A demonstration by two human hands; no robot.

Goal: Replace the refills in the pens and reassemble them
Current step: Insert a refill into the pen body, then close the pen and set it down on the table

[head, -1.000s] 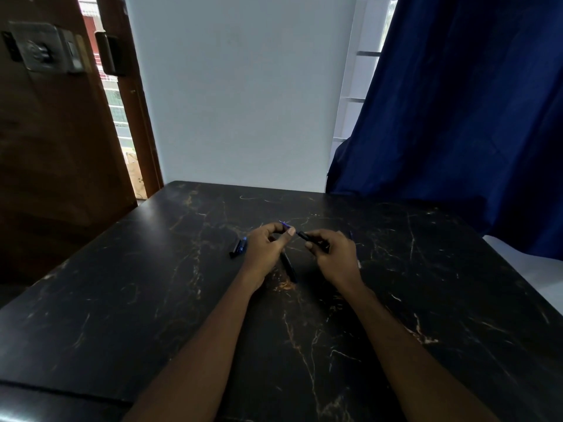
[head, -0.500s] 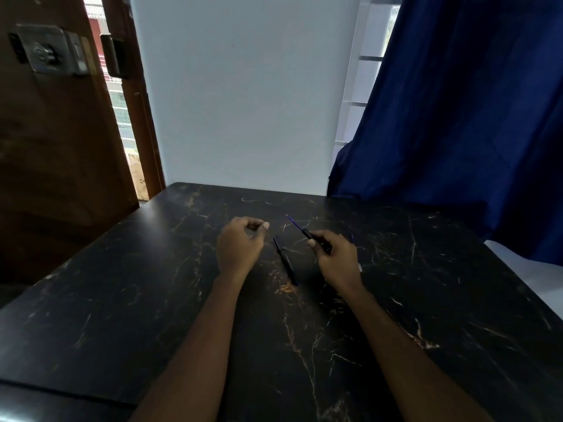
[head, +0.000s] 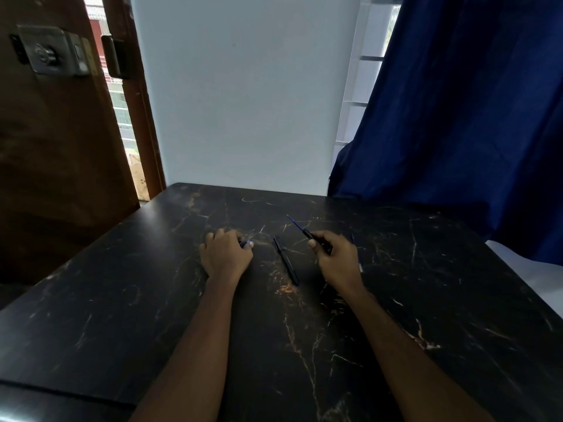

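From the head camera I take the black pen barrel [head: 285, 259] lying on the dark marble table [head: 122, 300] as my marker. Just right of it, my right hand [head: 336, 258] pinches a dark pen section between thumb and fingers, its thin blue refill [head: 294, 222] sticking out up and away. Left of the barrel, my left hand [head: 225, 254] is curled down on the table over a small dark-and-blue piece [head: 245, 243] (a cap, perhaps; I cannot tell if it is gripped). I judge the refill light, bendy and easily kinked, so I would hold it near its base; the barrel is stiff and rolls.
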